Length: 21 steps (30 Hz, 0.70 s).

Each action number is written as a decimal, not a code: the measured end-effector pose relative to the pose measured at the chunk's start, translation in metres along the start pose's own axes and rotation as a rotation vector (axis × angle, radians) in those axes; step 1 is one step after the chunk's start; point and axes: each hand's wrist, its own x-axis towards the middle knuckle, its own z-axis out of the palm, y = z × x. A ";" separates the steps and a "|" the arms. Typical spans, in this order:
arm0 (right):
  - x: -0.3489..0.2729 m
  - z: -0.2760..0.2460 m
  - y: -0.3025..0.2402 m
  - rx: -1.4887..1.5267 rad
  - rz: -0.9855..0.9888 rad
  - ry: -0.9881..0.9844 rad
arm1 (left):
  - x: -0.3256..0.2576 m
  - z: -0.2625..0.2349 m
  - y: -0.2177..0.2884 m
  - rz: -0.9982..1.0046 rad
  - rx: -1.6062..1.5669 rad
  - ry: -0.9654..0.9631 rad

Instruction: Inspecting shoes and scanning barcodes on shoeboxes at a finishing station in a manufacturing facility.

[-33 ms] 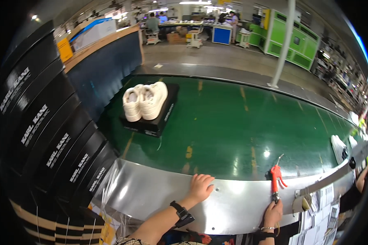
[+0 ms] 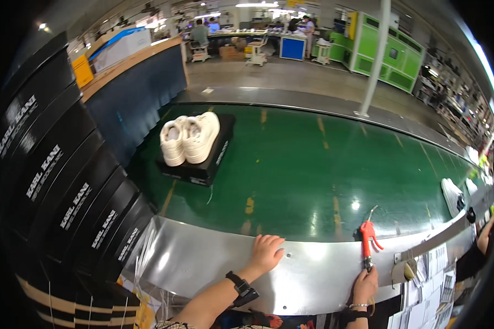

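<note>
Right hand (image 2: 364, 285) partly cut off near the lower edge – its fingers hide the red tool's (image 2: 368, 236) base; distant workers (image 2: 202, 33) too small to make out

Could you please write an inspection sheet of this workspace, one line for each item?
Surface: green conveyor belt with a metal edge plate.
Job's things: pair of white sneakers lying on a black shoebox; red air gun.
Clutter: stack of black shoeboxes on the left; paper sheets on the right.
Grippers: left hand flat on the plate, holding nothing; right hand grips the gun's lower end.
Cables: nothing seen.
Surroundings: green machines, distant workers.
</note>
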 end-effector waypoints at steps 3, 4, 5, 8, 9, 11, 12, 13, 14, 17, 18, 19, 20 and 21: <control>-0.003 0.002 0.004 0.011 -0.045 0.058 | -0.001 -0.003 0.003 0.014 0.024 0.000; -0.003 0.001 0.002 0.002 -0.055 0.044 | 0.000 -0.003 0.004 0.038 0.020 0.004; -0.004 0.006 0.005 -0.005 -0.082 0.071 | -0.001 -0.004 0.004 0.026 0.030 -0.004; -0.007 0.003 0.003 0.032 -0.051 0.036 | -0.008 -0.001 -0.001 0.003 0.037 -0.027; -0.008 0.006 0.006 0.037 -0.092 0.091 | -0.008 0.000 0.000 -0.010 0.035 -0.043; -0.008 0.005 0.006 0.047 -0.084 0.093 | -0.008 0.000 0.001 -0.043 0.027 -0.073; -0.008 0.003 0.005 0.051 -0.078 0.088 | -0.008 0.000 0.001 -0.041 0.034 -0.069; -0.008 0.002 0.003 0.058 -0.079 0.089 | -0.009 0.000 0.001 -0.048 0.031 -0.070; -0.007 -0.001 0.001 0.070 -0.062 0.070 | -0.008 0.000 0.001 -0.054 0.026 -0.071; -0.006 -0.001 0.003 0.067 -0.062 0.050 | -0.007 0.000 0.001 -0.055 0.038 -0.081; -0.006 0.000 0.005 0.048 -0.078 0.049 | -0.007 0.000 0.001 -0.053 0.041 -0.079; -0.006 0.001 0.006 0.052 -0.078 0.050 | -0.006 0.000 0.001 -0.053 0.037 -0.079; -0.005 0.002 0.006 0.051 -0.079 0.050 | -0.007 0.000 0.001 -0.055 0.033 -0.080; -0.005 0.003 0.006 0.049 -0.081 0.050 | -0.007 0.001 0.000 -0.057 0.036 -0.077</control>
